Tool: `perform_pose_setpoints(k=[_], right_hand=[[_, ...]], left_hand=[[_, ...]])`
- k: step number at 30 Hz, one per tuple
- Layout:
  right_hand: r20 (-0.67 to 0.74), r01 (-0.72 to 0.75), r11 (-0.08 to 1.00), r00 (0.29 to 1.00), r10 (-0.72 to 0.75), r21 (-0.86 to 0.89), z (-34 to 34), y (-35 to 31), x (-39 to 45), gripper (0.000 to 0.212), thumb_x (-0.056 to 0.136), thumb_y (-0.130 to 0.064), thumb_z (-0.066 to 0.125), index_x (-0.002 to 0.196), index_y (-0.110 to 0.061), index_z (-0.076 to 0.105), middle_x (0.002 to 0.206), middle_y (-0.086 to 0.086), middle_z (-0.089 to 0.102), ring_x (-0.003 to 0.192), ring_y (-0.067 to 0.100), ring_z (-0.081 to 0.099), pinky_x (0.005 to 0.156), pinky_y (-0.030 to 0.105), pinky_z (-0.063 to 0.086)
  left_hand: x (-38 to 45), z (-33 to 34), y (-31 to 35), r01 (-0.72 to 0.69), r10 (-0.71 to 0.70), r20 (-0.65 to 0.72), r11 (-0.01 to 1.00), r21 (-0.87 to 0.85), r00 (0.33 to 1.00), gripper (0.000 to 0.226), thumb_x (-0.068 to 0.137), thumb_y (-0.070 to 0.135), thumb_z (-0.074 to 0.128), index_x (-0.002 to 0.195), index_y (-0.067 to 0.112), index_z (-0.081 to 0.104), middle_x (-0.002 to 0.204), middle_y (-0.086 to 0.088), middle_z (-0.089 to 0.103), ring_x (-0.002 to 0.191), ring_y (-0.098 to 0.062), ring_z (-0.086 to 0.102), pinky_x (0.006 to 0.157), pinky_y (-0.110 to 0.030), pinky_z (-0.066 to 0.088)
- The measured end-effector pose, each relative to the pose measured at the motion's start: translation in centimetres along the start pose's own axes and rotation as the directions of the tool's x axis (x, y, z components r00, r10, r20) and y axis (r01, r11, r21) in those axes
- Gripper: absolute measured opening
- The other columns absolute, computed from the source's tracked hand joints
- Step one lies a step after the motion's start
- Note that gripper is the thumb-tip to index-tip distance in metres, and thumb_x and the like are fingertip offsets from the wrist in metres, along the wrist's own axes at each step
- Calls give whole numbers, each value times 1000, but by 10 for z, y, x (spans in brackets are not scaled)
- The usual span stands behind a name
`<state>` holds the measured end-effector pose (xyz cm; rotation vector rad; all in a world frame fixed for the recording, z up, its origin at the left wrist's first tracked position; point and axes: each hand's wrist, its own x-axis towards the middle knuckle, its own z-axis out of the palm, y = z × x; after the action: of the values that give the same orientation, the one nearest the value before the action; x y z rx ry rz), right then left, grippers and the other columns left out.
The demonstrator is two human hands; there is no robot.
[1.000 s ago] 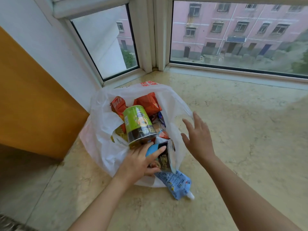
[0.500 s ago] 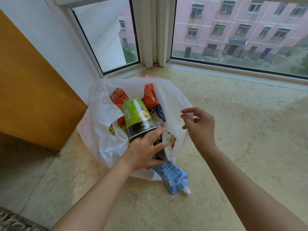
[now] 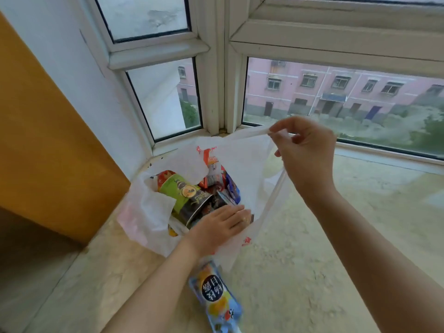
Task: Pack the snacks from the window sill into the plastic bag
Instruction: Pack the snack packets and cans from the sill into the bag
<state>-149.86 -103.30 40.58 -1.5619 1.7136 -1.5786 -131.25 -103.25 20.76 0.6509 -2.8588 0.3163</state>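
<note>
Right grip [image 3: 304, 150] pinching thin, limp plastic bag [image 3: 242, 164] handle at one o'clock; left grip [image 3: 219, 224] flat, pressing snacks; probably light, best lifted by handles.

light: soft daylight through window [image 3: 336, 99] | shadows: faint, dim strip below wooden panel [image 3: 48, 140] | blur: slight softness overall | distortion: wide-angle bending of window frame at edges
</note>
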Motion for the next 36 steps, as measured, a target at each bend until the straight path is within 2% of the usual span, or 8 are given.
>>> perform_pose_setpoints(k=[5, 7, 10, 13, 19, 25, 30, 36], right_hand=[[4, -55, 998, 998, 55, 38, -2, 13, -5, 12, 87, -8, 65, 84, -19, 69, 84, -1, 70, 61, 15, 66, 50, 15, 47], [5, -70, 997, 998, 70, 39, -3, 18, -7, 13, 88, -8, 65, 84, -19, 70, 84, -1, 70, 59, 11, 65, 50, 14, 46], [11, -70, 997, 998, 69, 33, -1, 22, -11, 11, 88, -9, 65, 85, -19, 70, 84, -2, 70, 59, 7, 65, 50, 14, 47], [8, -57, 998, 998, 56, 42, 2, 23, -14, 12, 88, -9, 64, 84, -18, 70, 83, -4, 70, 58, 6, 65, 51, 17, 49], [3, -39, 999, 999, 39, 33, 2, 30, -21, 18, 86, -3, 61, 81, -18, 70, 76, -8, 68, 60, 11, 66, 53, 27, 53], [42, 79, 982, 996, -73, -173, -1, 39, -31, 22, 84, -16, 69, 105, -21, 68, 96, -4, 71, 77, 7, 65, 67, 19, 51], [173, 380, 699, 920, -351, -606, -4, 57, -45, 36, 81, -16, 70, 116, -17, 65, 117, 14, 62, 96, 31, 62, 68, 39, 55], [313, 436, 586, 900, -304, -684, -3, 75, -67, 49, 79, -16, 71, 127, -15, 60, 148, 25, 35, 133, 44, 37, 104, 57, 38]], left_hand=[[-26, 2, 22, 129, -160, -124, 966, -226, 979, 36, 94, 13, 47, 129, 13, 43, 136, -7, 44, 126, -22, 45, 106, -33, 41], [-55, 13, 30, -40, 23, -113, 988, -151, 993, 25, 98, 19, 43, 123, 17, 41, 130, -6, 42, 118, -22, 47, 101, -34, 41], [-90, 32, 31, -256, 272, 192, 961, -107, 943, 36, 87, 38, 63, 119, 29, 49, 127, 5, 54, 114, -15, 57, 101, -30, 37], [-90, 32, 23, -186, 253, 528, 966, -178, 810, 64, 62, 63, 76, 119, 39, 63, 123, 16, 63, 117, -5, 58, 100, -24, 40], [-75, 34, 22, -225, 238, 656, 969, -106, 716, 68, 64, 68, 70, 124, 37, 62, 130, 16, 60, 124, -4, 52, 100, -20, 41], [-69, 38, 30, -184, 175, 640, 982, -53, 748, 39, 81, 38, 66, 116, 21, 60, 123, 5, 62, 123, -18, 50, 104, -28, 37], [-71, 42, 36, -179, 143, 639, 984, -9, 756, 30, 90, 13, 51, 120, 9, 53, 136, -6, 51, 133, -27, 36, 114, -36, 24], [-79, 28, 30, -45, 97, 328, 986, -161, 940, 26, 68, 25, 77, 91, 27, 65, 88, 13, 66, 83, -8, 61, 82, -19, 45]])
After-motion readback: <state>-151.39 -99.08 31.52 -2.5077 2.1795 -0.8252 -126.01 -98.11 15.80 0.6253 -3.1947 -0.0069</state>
